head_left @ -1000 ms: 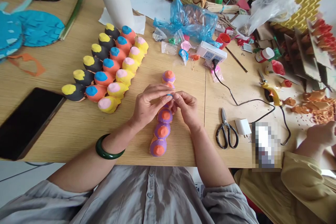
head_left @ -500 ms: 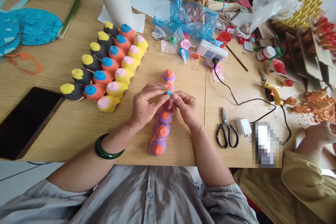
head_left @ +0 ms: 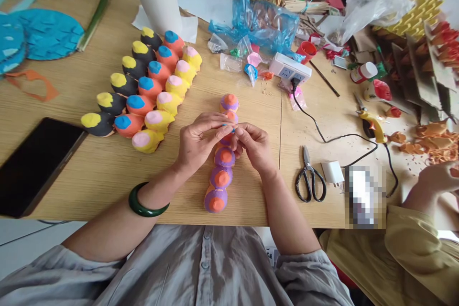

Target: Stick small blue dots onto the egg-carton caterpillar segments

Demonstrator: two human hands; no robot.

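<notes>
Between the fingertips of both hands is a small piece of blue modelling clay [head_left: 229,127], mostly covered by the fingers. My left hand [head_left: 201,136] pinches it from the left and my right hand [head_left: 253,142] from the right. Below them on the table lies a row of purple egg-carton cups [head_left: 221,178] topped with orange clay; the hands hide its middle part. To the left stand three more rows: yellow cups [head_left: 154,122] with pink tops, orange cups [head_left: 139,104] with blue tops and black cups [head_left: 124,84] with yellow tops.
A black phone [head_left: 39,167] lies at left, scissors [head_left: 308,177] and a white charger [head_left: 333,173] at right. Behind are a white bottle [head_left: 158,0], a blue plastic bag [head_left: 263,24] and a corded power strip [head_left: 289,68]. A co-worker's hand [head_left: 432,181] is at far right.
The fingertips have closed further over the blue clay, so less of it shows. Both hands stay over the purple row.
</notes>
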